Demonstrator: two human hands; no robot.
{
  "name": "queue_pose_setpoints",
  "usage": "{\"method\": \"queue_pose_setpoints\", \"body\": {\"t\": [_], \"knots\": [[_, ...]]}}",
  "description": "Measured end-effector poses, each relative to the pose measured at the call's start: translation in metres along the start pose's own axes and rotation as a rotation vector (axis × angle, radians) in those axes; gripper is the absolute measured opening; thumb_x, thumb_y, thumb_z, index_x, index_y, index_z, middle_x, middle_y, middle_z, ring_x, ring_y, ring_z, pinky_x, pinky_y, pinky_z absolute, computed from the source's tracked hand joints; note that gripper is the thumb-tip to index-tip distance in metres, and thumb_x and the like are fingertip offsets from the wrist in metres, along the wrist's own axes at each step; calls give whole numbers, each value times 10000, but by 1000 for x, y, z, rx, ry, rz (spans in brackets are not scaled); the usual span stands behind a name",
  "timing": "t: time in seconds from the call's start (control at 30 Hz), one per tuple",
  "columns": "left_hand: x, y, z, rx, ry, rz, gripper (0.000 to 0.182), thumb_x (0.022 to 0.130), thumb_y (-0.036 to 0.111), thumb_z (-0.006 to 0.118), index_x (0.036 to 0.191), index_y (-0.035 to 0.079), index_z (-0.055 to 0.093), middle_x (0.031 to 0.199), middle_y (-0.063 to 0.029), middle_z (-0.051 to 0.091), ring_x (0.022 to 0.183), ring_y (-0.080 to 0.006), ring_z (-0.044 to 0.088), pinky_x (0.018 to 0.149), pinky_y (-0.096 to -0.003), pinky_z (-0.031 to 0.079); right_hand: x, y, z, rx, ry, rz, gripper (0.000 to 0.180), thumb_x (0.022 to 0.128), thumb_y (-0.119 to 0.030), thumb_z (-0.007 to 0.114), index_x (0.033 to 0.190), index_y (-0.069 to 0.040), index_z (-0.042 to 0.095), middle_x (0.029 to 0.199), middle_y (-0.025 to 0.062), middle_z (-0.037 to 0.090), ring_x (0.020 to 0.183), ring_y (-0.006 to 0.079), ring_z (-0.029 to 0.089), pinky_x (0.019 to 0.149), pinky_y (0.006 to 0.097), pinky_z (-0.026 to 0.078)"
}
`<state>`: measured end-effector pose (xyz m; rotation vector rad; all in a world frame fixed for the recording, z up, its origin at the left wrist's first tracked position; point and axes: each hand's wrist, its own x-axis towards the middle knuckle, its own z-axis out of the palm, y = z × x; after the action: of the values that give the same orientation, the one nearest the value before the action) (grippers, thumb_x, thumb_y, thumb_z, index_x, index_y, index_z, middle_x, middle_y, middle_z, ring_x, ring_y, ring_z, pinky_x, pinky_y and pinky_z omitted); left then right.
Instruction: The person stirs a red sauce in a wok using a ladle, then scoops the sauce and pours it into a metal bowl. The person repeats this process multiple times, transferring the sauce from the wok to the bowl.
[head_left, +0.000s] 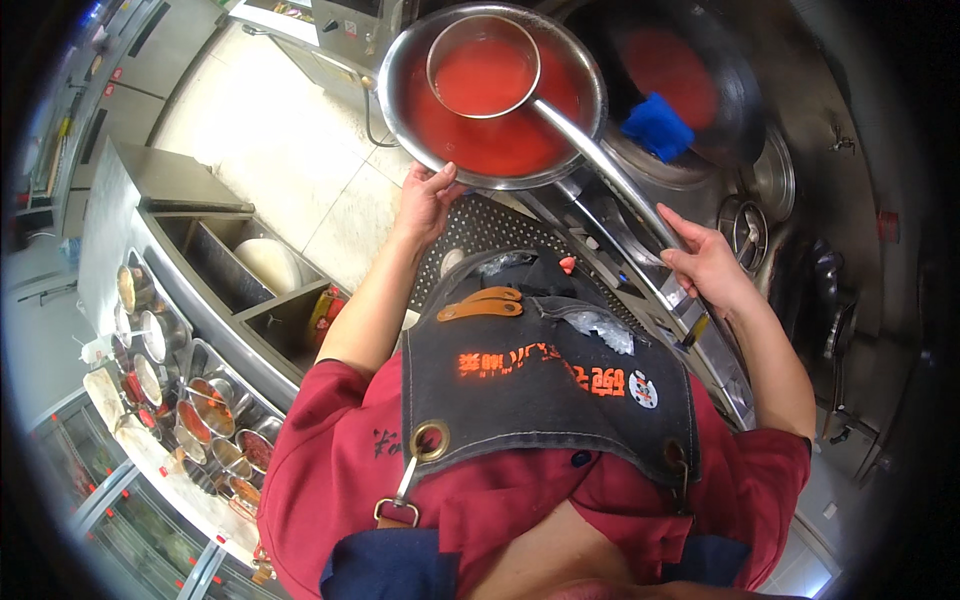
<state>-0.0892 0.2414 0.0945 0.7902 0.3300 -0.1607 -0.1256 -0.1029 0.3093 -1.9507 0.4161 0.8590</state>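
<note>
My left hand grips the near rim of a wide steel bowl that holds red liquid. In my right hand is the long metal handle of a round ladle. The ladle's cup, full of the same red liquid, is over the bowl's far part; whether it touches the liquid below, I cannot tell. Just right of the bowl, a dark wok has red liquid in it too. A blue cloth lies at the wok's near left edge.
The steel stove front runs past my right side. On the left stands a counter with open compartments, one holding a white round item. Beyond it are several metal containers of sauces and seasonings. Strainers and a round lid lie at right.
</note>
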Motion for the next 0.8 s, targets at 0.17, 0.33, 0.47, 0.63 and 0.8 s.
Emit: {"method": "queue_pose_setpoints", "body": {"t": [0.17, 0.33, 0.47, 0.63, 0.8], "knots": [[5, -5, -6, -42, -16, 13, 213, 921, 32, 576, 1131, 34, 543, 1062, -80, 661, 914, -159, 659, 770, -297, 576, 5, 8, 0, -297, 134, -164, 613, 869, -16, 602, 1433, -196, 445, 994, 74, 666, 758, 128, 588, 723, 260, 489], [5, -7, -7, -62, -27, 33, 222, 917, 27, 579, 1135, 26, 540, 1053, -86, 661, 894, -162, 662, 746, -300, 585, 9, 16, 2, -527, 327, -440, 613, 863, -40, 598, 1421, -246, 452, 1119, 164, 645, 918, 252, 625, 870, 319, 472], [6, -7, -8, -56, -4, 24, 227, 914, 19, 576, 1136, 14, 530, 1041, -86, 655, 884, -162, 660, 761, -312, 587, -4, 15, -1, -762, 458, -487, 613, 863, -48, 598, 1420, -259, 452, 936, 172, 605, 864, 344, 602, 807, 385, 484], [8, -8, -7, -63, -3, 24, 233, 915, 12, 569, 1143, 4, 520, 1035, -82, 645, 891, -165, 655, 787, -334, 586, -13, 23, -2, -947, 646, -504, 626, 871, -80, 614, 1424, -313, 436, 846, 142, 536, 730, 333, 594, 663, 436, 486], [4, -5, -4, -55, -6, 25, 239, 916, 18, 571, 1149, 14, 519, 1045, -78, 640, 929, -166, 643, 802, -338, 581, -21, 41, -6, -1165, 833, -559, 658, 849, -75, 632, 1414, -354, 442, 919, 100, 564, 690, 293, 616, 588, 416, 508]]}}
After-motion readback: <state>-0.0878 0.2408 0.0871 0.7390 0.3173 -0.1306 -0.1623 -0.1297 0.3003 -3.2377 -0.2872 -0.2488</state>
